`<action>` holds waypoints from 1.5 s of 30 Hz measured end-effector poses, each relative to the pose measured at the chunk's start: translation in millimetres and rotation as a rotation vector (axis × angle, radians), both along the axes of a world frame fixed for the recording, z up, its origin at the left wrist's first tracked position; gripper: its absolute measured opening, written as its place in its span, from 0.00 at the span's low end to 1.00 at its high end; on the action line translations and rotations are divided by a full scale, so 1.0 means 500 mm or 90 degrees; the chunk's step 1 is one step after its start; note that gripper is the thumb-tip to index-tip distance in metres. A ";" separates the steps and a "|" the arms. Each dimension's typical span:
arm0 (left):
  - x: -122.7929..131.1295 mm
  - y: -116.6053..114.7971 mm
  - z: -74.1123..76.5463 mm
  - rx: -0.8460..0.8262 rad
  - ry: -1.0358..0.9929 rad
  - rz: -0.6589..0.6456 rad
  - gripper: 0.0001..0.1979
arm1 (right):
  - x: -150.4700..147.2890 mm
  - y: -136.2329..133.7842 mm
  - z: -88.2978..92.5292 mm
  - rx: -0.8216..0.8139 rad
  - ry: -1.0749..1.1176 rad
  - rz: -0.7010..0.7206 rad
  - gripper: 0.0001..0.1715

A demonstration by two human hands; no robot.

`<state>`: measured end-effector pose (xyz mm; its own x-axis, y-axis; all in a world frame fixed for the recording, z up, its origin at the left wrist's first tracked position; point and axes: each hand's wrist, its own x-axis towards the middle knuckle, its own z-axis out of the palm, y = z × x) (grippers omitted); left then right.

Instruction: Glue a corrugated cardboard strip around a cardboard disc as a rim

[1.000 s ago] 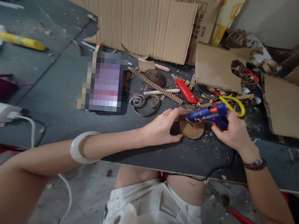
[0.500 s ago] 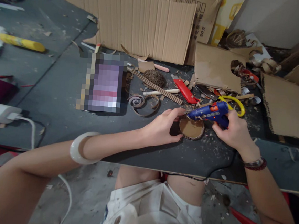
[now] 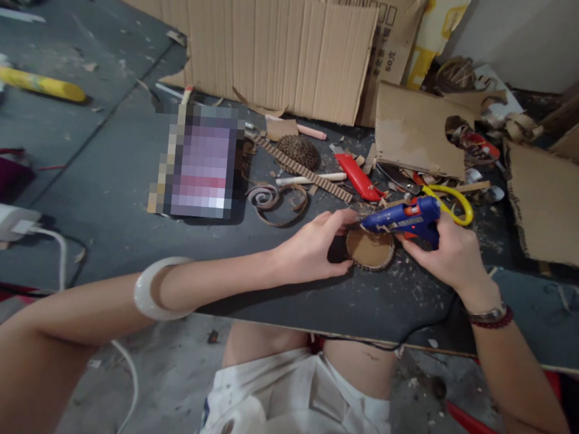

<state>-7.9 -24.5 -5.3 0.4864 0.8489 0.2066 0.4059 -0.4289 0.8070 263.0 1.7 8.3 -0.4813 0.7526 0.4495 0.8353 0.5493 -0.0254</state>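
A round cardboard disc (image 3: 370,249) with a corrugated rim lies on the dark table. My left hand (image 3: 320,243) grips its left side, thumb at the near edge and fingers at the far edge. In my right hand (image 3: 454,253) is a blue hot glue gun (image 3: 402,216), its nozzle tilted down to the left at the disc's far rim. My right thumb stretches along under the gun, near its orange trigger. The nozzle tip is partly hidden beside my left fingertips, so I cannot tell whether it touches the rim.
Beyond my hands lie a red utility knife (image 3: 357,175), yellow-handled scissors (image 3: 454,202), a corrugated strip (image 3: 306,168), curled cardboard (image 3: 275,201) and a domed coil (image 3: 297,152). A blurred-out phone-like screen (image 3: 203,163) stands left. Cardboard sheets (image 3: 277,55) stand behind. A black cord (image 3: 425,335) runs along the table's front edge.
The glue gun has shifted slightly left along the disc's far rim. My right thumb has moved forward to the left, and the orange trigger shows. My left hand stays on the disc.
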 end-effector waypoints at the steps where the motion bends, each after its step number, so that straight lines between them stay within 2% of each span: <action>1: 0.000 0.000 0.000 -0.001 0.000 0.000 0.32 | -0.001 0.000 0.001 -0.004 -0.002 0.004 0.29; 6: 0.000 0.001 -0.002 0.000 -0.007 -0.006 0.32 | -0.003 -0.001 0.004 -0.020 -0.018 0.008 0.19; 10: 0.000 0.002 0.001 0.003 0.002 -0.007 0.31 | -0.004 -0.001 0.006 0.002 -0.031 0.022 0.17; 16: 0.000 0.001 0.005 0.001 0.004 -0.005 0.31 | -0.005 -0.001 0.008 -0.014 -0.036 0.016 0.17; 22: 0.000 0.002 0.001 0.006 0.003 -0.005 0.31 | -0.002 -0.003 0.008 0.037 -0.019 0.065 0.19; 28: 0.000 0.001 0.001 0.003 0.004 -0.002 0.32 | 0.003 -0.003 0.007 0.053 -0.048 0.056 0.18; 38: 0.000 0.000 -0.003 0.011 0.009 0.000 0.33 | -0.005 -0.018 0.029 0.130 -0.116 0.093 0.21; 45: -0.001 0.000 -0.005 0.026 0.003 -0.004 0.34 | -0.007 -0.024 0.039 0.108 -0.096 0.105 0.22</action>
